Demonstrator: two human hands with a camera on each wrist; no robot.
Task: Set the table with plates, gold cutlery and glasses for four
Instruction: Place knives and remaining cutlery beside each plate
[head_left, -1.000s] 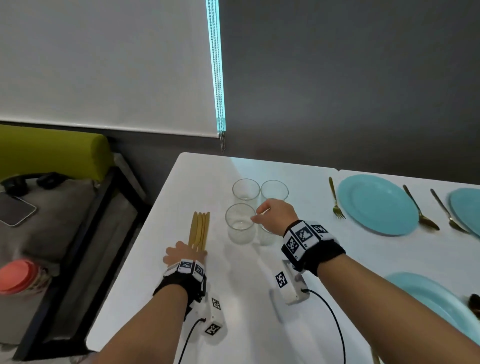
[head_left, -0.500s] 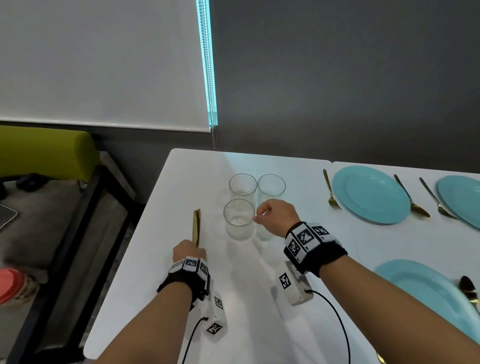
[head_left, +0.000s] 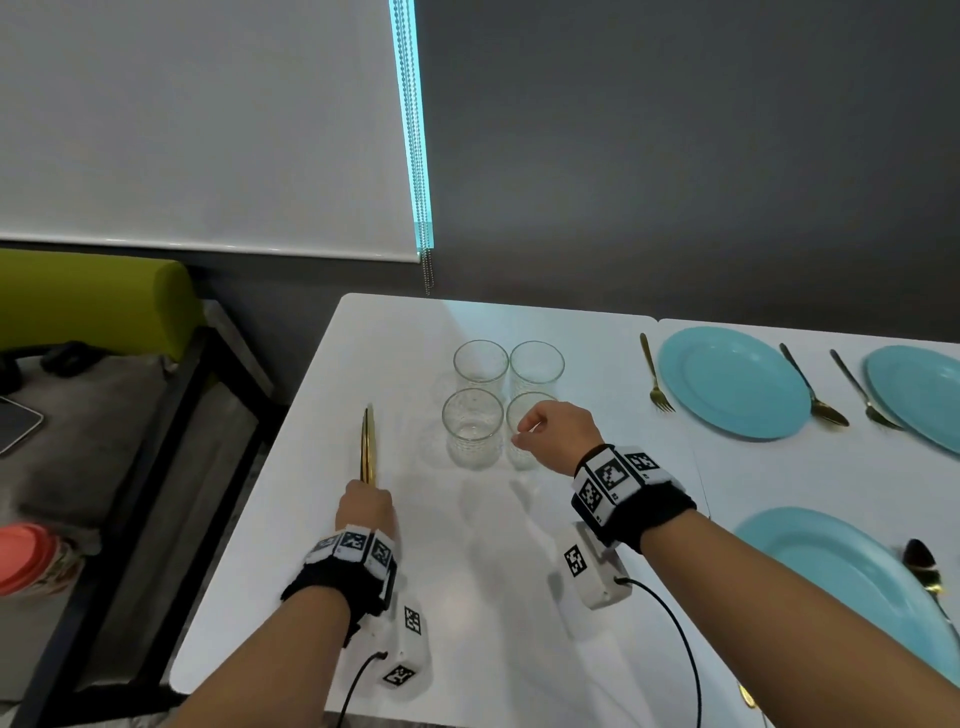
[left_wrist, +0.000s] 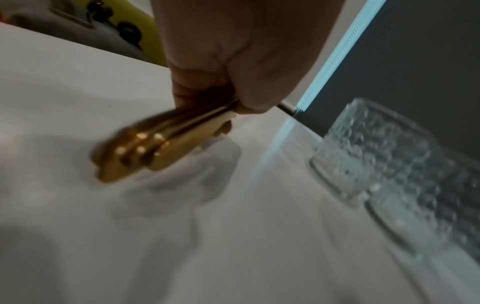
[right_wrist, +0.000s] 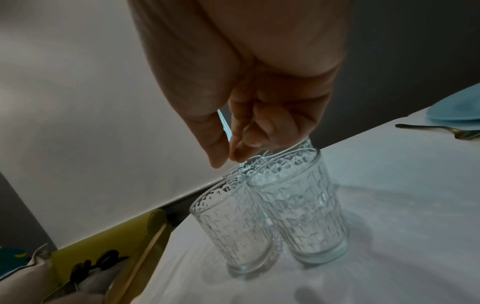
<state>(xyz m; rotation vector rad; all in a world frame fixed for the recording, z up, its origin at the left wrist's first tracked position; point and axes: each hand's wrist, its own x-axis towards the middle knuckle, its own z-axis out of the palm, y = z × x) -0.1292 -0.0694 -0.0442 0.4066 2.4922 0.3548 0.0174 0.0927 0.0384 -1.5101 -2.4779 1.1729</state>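
Four clear patterned glasses (head_left: 471, 428) stand in a square on the white table (head_left: 493, 597). My left hand (head_left: 363, 506) grips a bundle of gold knives (head_left: 368, 447) by the handles. The bundle is turned on edge and points away from me, left of the glasses. In the left wrist view the handle ends (left_wrist: 135, 152) stick out below my left hand (left_wrist: 221, 82), just above the table. My right hand (head_left: 556, 436) hovers over the near right glass (right_wrist: 298, 205). The fingers (right_wrist: 259, 133) are loosely curled and hold nothing.
At the right lie three blue plates (head_left: 732, 382), a gold fork (head_left: 655, 374) and a gold spoon (head_left: 813, 384). Another spoon (head_left: 922, 561) lies on the near plate (head_left: 831, 566). A green-backed bench (head_left: 93, 296) and an orange-lidded cup (head_left: 26, 561) are past the table's left edge.
The knives lay flat and side by side under my left hand. They are now gathered into a bundle, turned on edge and raised off the table. The right hand stayed over the glass.
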